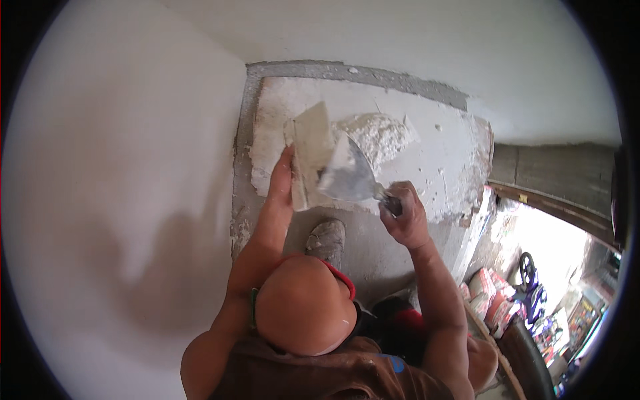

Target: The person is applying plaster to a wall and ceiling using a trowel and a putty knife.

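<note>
My left hand is closed on the edge of a wide plastering blade, a flat beige plate smeared with filler and held tilted. Around the dark handle of a broad putty knife my right hand is wrapped. The metal knife blade, with white filler on it, points up and left and lies close against the plastering blade; whether they touch I cannot tell. Just beyond both tools, a heap of wet white filler sits on a whitish board on the floor.
A pale wall rises at the left, and another wall stands behind the board. My dusty shoe is at the board's near edge. At the lower right, a bright doorway shows sacks and a dark wheel.
</note>
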Tool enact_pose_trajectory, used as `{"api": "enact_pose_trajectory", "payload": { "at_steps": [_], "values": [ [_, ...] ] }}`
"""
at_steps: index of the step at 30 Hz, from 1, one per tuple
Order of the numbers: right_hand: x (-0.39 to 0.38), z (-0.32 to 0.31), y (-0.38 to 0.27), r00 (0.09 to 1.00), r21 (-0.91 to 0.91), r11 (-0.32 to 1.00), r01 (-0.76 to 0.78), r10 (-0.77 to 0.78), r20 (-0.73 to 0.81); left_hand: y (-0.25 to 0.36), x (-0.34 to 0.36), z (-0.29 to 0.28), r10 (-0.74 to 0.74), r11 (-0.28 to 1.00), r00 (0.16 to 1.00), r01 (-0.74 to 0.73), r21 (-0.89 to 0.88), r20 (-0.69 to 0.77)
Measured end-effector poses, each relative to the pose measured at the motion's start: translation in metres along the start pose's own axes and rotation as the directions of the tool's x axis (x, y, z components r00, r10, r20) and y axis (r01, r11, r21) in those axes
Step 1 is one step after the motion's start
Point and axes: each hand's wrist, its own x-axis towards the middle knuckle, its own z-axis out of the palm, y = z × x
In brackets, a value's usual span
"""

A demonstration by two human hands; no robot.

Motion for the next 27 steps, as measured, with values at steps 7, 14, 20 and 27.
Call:
{"api": "enact_pose_trajectory", "payload": {
  "at_steps": [7, 14, 20, 27],
  "values": [
    [-0.024, -0.01, 0.043, 0.914, 0.03, 0.919, -0.394, 0.395, -0.09, 0.038, 0.001, 0.013, 0.512, 0.839, 0.845, -0.455, -0.298, 0.153],
    [-0.021, -0.007, 0.038, 0.903, 0.052, 0.902, -0.428, 0.429, -0.006, 0.125, 0.077, 0.051, 0.999, -0.046, -0.038, -0.78, 0.625, 0.026],
    [-0.024, -0.002, 0.032, 0.916, 0.018, 0.917, -0.398, 0.396, 0.057, 0.18, 0.111, 0.082, 0.987, -0.162, -0.101, -0.582, 0.797, 0.128],
    [-0.027, 0.0, 0.046, 0.893, 0.059, 0.891, -0.45, 0.449, 0.028, 0.206, 0.148, 0.092, 0.958, -0.232, -0.277, -0.595, 0.769, 0.075]
  ]
}}
